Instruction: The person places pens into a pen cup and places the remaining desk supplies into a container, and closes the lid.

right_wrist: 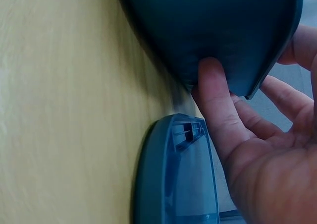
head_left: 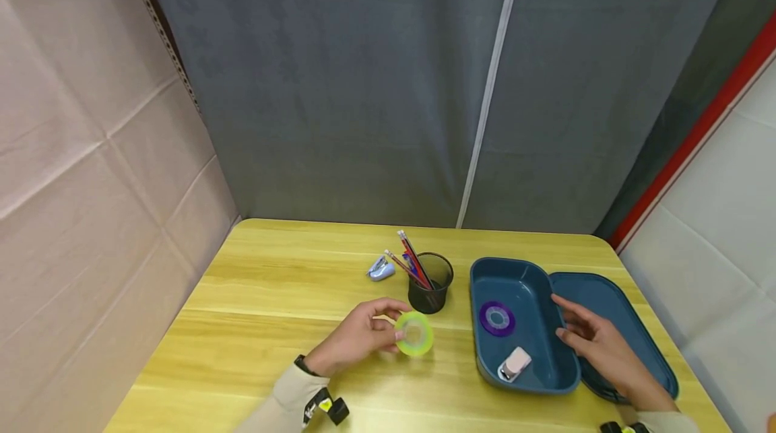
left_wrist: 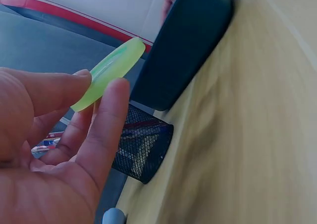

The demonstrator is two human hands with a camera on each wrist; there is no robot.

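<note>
Left hand (head_left: pixel 364 337) pinches yellow-green tape roll (head_left: pixel 426 336); roll likely light, stiff, slick, best held by rim; right hand (head_left: pixel 600 345) grasps blue box (head_left: pixel 529 308) wall, toward desk's (head_left: pixel 254 312) right edge.

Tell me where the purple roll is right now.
In the head view, the purple roll lies inside the blue box, near its left wall, just beyond the small pink stapler.

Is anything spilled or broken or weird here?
Nothing looks spilled or broken. The lid is off, lying beside the blue box, and the pencils lean to one side in their mesh cup, but neither seems odd. The yellow-green tape roll in the left hand looks fine too.
</note>
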